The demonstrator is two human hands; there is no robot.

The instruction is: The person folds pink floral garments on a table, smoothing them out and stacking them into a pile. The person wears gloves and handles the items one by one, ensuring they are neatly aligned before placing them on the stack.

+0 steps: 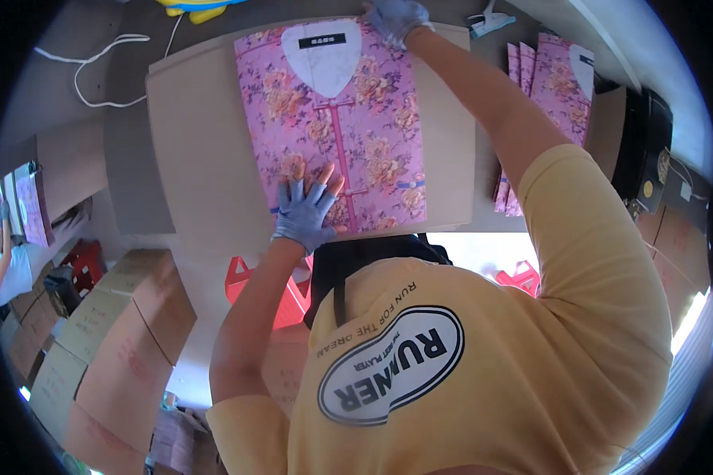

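A folded pink floral garment (293, 127) with a white neck lining, a black label and magenta button loops lies flat on a large cardboard sheet (194, 150). My left hand (305, 214), in a blue-grey glove with bare fingertips, rests palm down on its lower left part, fingers spread. My right hand (400, 22), gloved likewise, touches the garment's far right corner. Its fingers look laid out over the cloth, though the frame's upper edge cuts part of them off.
More folded floral garments (558, 87) are stacked at the right. A small white-and-blue scraper-like tool (491, 20) and a white cord (95, 59) lie on the table. Brown cartons (127, 340) stand at the lower left. A red plastic stool (289, 297) shows below. Another person (9, 273) works at far left.
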